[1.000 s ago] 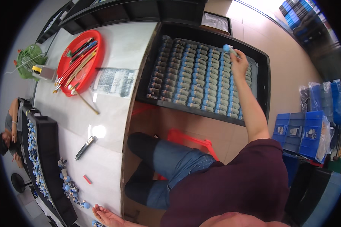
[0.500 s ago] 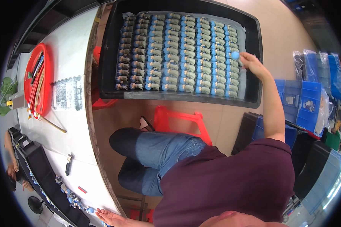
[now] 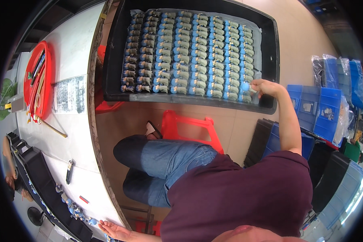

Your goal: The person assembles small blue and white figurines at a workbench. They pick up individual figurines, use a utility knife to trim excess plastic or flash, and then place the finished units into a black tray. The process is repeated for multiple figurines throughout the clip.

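Note:
At the right end of a large black tray, my right hand pinches a small figurine with a round blue head. It is at the near end of the rightmost row, over or against the figures there; which, I cannot tell. Rows of like figurines, blue-headed with pale green-grey bodies, lie packed on a pale liner. My left hand rests palm up at the white table's near edge, fingers loosely stretched, holding nothing visible. Just beyond its fingertips is a loose figurine, one of several strewn there.
On the white table are a red basin of brushes and sticks, a dark cutter-like tool and a small red piece. A black bin stands beyond. Blue crates stack at right; a red stool is below the tray.
My right hand has moved toward the near side of the tray along the rightmost row, still with the figurine. My left hand stays by the table edge. The view has shifted slightly.

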Demonstrator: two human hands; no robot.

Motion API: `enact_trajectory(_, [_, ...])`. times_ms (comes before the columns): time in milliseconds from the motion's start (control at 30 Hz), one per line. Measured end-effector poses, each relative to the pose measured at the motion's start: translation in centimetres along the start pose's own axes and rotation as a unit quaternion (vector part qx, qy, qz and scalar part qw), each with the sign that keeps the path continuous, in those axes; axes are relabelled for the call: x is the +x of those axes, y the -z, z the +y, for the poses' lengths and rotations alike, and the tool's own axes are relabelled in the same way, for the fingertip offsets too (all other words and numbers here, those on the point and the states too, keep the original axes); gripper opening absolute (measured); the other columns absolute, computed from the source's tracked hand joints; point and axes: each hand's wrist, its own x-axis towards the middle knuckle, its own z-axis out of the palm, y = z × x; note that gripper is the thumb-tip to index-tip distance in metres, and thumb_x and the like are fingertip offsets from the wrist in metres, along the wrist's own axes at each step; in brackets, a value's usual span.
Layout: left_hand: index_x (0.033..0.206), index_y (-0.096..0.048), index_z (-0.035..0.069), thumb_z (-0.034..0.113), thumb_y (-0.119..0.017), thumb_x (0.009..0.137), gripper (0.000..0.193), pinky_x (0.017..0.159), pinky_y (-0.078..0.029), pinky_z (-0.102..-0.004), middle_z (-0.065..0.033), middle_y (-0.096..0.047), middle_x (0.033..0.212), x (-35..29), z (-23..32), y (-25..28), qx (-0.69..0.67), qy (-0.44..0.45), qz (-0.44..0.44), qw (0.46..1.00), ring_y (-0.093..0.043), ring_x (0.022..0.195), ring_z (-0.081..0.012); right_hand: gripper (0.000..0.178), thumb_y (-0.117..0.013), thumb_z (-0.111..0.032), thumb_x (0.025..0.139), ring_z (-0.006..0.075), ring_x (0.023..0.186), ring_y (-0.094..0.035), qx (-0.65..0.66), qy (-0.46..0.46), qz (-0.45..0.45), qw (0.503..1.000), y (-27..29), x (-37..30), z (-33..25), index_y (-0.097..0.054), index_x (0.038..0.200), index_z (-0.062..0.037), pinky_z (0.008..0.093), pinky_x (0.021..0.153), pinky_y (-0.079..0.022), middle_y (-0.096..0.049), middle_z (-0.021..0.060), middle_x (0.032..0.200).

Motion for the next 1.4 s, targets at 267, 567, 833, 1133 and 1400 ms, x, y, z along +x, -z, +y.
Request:
enact_trajectory(267, [0.120, -0.037, -0.006, 0.008, -0.043, 0.091, 0.032, 0.084, -0.039, -0.0241, -0.0131, -0.044, 0.117, -0.1, -0.2, 0.3, 0.014, -0.004, 0.015, 1.000, -0.046, 0.090, -0.0136, 0.024, -0.041, -0.024, 0.092, 0.0116, 0.082, -0.051, 0.151, 0.081, 0.105, 0.980, 0.9, 1.7, 1.0, -0.052, 0.104, -0.0058, 0.0249, 0.062, -0.040, -0.053, 0.0012, 0.096])
enact_trajectory(567, [0.120, -0.038, -0.006, 0.009, -0.043, 0.091, 0.033, 0.082, -0.040, -0.0233, -0.0134, -0.044, 0.118, 0.0, -0.4, 0.6, 0.014, -0.010, 0.021, 1.000, -0.047, 0.090, -0.0130, 0.027, -0.040, -0.024, 0.092, 0.0101, 0.080, -0.050, 0.135, 0.127, 0.176, 0.967, 2.2, 3.3, 0.6, -0.050, 0.111, -0.0065, 0.0242, 0.064, -0.039, -0.052, -0.0001, 0.098])
enact_trajectory(833, [0.120, -0.038, -0.006, 0.008, -0.043, 0.091, 0.033, 0.082, -0.040, -0.0231, -0.0144, -0.043, 0.120, 0.0, -0.5, 0.6, 0.012, -0.015, 0.019, 1.000, -0.047, 0.090, -0.0135, 0.032, -0.040, -0.022, 0.091, 0.0129, 0.078, -0.053, 0.065, 0.113, 0.200, 0.971, 2.9, 5.3, -0.1, -0.047, 0.116, -0.0029, 0.0241, 0.055, -0.040, -0.053, 0.0054, 0.103])
enact_trajectory(1133, [0.119, -0.040, -0.006, 0.009, -0.043, 0.091, 0.032, 0.083, -0.039, -0.0231, -0.0142, -0.044, 0.119, -0.1, -0.5, 0.2, 0.013, -0.011, 0.049, 0.999, -0.046, 0.090, -0.0132, 0.028, -0.043, -0.025, 0.090, 0.0108, 0.072, -0.049, 0.038, 0.146, 0.285, 0.946, 5.2, 8.8, -1.6, -0.051, 0.107, -0.0042, 0.0242, 0.054, -0.040, -0.054, 0.0021, 0.090])
enact_trajectory(1400, [0.119, -0.040, -0.007, 0.009, -0.043, 0.092, 0.031, 0.082, -0.039, -0.0236, -0.0138, -0.044, 0.118, -0.2, -0.3, -0.5, 0.021, -0.012, 0.047, 0.999, -0.046, 0.089, -0.0129, 0.035, -0.047, -0.025, 0.087, 0.0241, 0.105, -0.050, 0.013, 0.187, 0.382, 0.905, 9.1, 11.9, -2.8, -0.052, 0.111, -0.0008, 0.0325, 0.090, -0.036, -0.057, 0.0149, 0.109])
